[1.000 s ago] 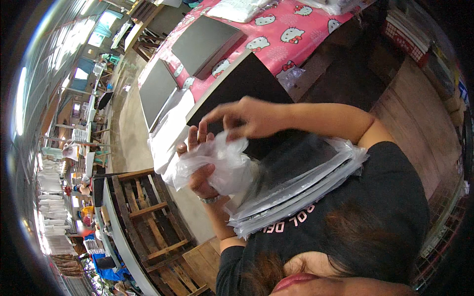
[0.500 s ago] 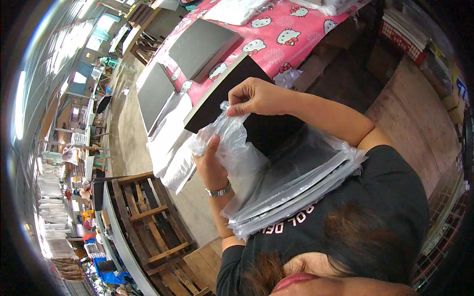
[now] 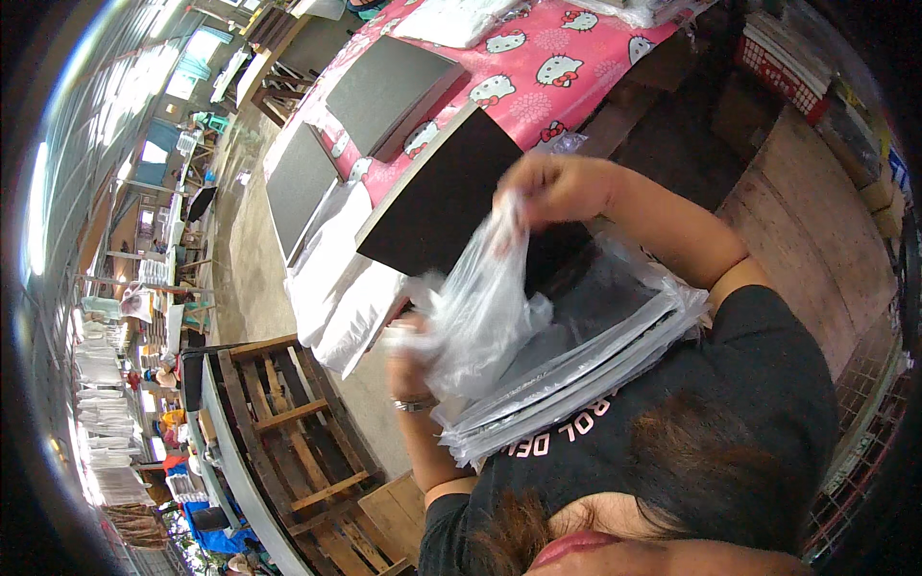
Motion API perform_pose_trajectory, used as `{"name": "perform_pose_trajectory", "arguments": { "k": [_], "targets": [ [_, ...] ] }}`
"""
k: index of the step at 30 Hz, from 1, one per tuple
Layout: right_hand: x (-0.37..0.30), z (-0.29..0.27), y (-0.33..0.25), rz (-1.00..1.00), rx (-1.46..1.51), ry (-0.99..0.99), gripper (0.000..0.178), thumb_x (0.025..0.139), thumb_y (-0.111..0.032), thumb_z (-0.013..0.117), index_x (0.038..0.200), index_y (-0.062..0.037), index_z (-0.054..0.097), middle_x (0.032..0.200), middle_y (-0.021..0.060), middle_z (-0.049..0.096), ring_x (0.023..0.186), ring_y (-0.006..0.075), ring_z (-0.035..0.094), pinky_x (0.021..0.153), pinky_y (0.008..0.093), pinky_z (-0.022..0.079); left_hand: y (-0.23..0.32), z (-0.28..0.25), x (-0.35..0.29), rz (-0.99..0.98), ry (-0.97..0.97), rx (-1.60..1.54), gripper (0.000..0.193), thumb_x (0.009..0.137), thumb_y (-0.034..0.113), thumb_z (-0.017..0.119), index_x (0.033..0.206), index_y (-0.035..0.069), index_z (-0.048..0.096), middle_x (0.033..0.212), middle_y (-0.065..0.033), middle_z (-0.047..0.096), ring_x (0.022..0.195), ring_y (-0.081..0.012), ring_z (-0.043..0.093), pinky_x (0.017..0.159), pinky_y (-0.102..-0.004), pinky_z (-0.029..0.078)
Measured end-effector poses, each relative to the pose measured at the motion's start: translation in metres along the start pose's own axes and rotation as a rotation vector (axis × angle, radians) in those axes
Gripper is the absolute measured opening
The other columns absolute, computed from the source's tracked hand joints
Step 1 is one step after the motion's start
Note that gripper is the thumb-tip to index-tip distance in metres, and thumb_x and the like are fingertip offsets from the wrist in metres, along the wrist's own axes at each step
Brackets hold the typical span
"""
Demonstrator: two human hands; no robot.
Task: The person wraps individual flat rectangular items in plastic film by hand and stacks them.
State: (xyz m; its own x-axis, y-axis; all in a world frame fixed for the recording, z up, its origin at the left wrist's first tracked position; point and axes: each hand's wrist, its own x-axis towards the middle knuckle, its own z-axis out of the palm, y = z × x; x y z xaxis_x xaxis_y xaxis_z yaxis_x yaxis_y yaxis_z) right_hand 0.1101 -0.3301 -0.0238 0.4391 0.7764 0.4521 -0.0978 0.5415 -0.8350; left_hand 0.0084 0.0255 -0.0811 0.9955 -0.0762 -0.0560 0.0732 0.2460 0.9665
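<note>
A thin clear plastic bag (image 3: 490, 307) is stretched between my two hands above a black flat panel. My right hand (image 3: 557, 190) is closed, pinching the bag's upper end. At the bag's lower left side, my left hand (image 3: 408, 360), with a metal-band watch on the wrist, is closed on the plastic; motion blurs its fingers. The black panel (image 3: 442, 187) slants from the table's near edge down under the bag. Close to my body lies a stack of flat plastic-wrapped pieces (image 3: 586, 370), layered edge over edge.
A table with a pink patterned cover (image 3: 538, 96) stands ahead, bearing a dark grey panel (image 3: 389, 91). Another grey panel (image 3: 303, 187) and white wrapped pieces (image 3: 336, 298) lie at its left. A wooden pallet (image 3: 288, 422) is at lower left; a red basket (image 3: 783, 72) sits far right.
My right hand has moved right, drawing the bag's upper end with it. My left hand has shifted slightly down and right. The bag is now pulled longer between them.
</note>
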Motion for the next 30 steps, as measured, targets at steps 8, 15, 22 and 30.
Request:
{"name": "perform_pose_trajectory", "arguments": {
  "k": [8,15,22,30],
  "targets": [
    [-0.014,-0.015,-0.017,0.243,-0.503,0.02,0.019,0.087,-0.023,0.061,0.089,-0.0036,0.06,0.085,0.0003,0.061,0.078,0.0083,0.056,0.069,0.0258,0.045,0.03,0.017,-0.006,-0.166,-0.152,0.215,0.05,0.076,0.024,0.067,0.117,0.0,0.051,0.106,-0.0162,0.058,0.088,-0.0267,0.06,0.072,-0.0387,0.051],
    [-0.028,-0.03,-0.013,0.281,-0.299,0.392,0.016,0.09,-0.018,0.058,0.098,-0.0051,0.057,0.083,-0.0008,0.061,0.076,0.01,0.059,0.073,0.0284,0.048,0.024,0.021,0.008,0.025,-0.281,0.182,0.049,0.071,0.029,0.071,0.109,0.0,0.056,0.094,-0.0116,0.062,0.079,-0.0219,0.06,0.067,-0.0378,0.049],
    [-0.018,-0.023,-0.005,-0.18,0.243,0.41,0.018,0.089,-0.012,0.055,0.107,-0.0086,0.053,0.086,0.0027,0.062,0.074,0.0129,0.061,0.066,0.0272,0.05,-0.005,-0.014,0.025,-0.152,-0.505,0.481,0.054,0.075,0.034,0.063,0.113,-0.002,0.053,0.093,-0.013,0.061,0.083,-0.0226,0.059,0.072,-0.0369,0.049],
    [0.006,-0.047,-0.009,0.125,-0.122,0.493,0.041,0.079,-0.009,0.062,0.119,-0.0078,0.051,0.096,0.0034,0.055,0.086,0.0094,0.053,0.076,0.0223,0.043,0.03,-0.041,0.085,0.174,-0.03,-0.133,0.05,0.083,0.022,0.051,0.121,-0.008,0.042,0.102,-0.02,0.06,0.093,-0.0293,0.059,0.084,-0.0425,0.048]
  ]
}}
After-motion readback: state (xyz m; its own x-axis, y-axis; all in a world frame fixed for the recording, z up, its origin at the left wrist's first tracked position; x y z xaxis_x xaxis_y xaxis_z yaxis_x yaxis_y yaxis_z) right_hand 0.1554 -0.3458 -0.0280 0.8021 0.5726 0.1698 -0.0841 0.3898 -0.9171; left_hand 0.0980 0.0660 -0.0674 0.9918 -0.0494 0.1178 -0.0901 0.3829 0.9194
